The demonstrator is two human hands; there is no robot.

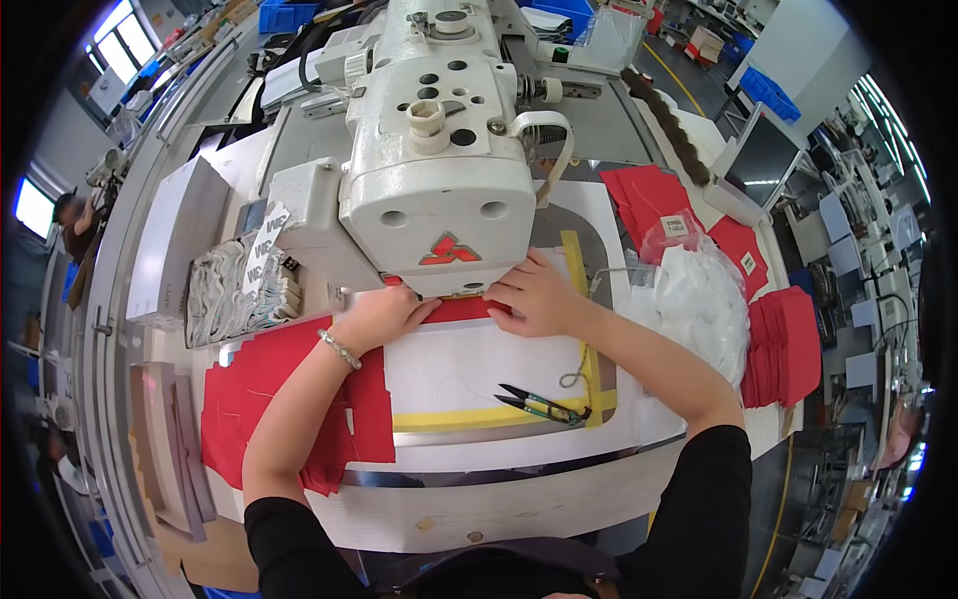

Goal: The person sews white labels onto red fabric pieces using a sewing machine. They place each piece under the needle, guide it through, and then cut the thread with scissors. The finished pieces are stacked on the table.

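Red cloth strip (pixel 459 310): lying on the white sheet (pixel 414 374), just near of the sewing machine (pixel 434 160) head, running between the 2 hands. Left hand (pixel 379 314) is resting at its left end; right hand (pixel 534 298) is touching its right end, thumb standing a little apart from the fingers. Grip: cannot tell whether either hand is pinching or only pressing; the machine is hiding some fingertips.

Risks, judged:
1. Fingers are lying close to the head; a slip under a moving needle (not visible) could hurt 1.
2. Uneven pulling between the hands could be skewing the strip.
3. Black snips (pixel 539 404) are lying open toward the left, near right; a trailing cuff could be knocking them.
4. Left red cloth pile (pixel 249 384) is lying beneath the left forearm; rubbing could be dragging pieces.

Farther right, a plastic bag (pixel 694 309) is sitting beside a right red cloth stack (pixel 783 344).
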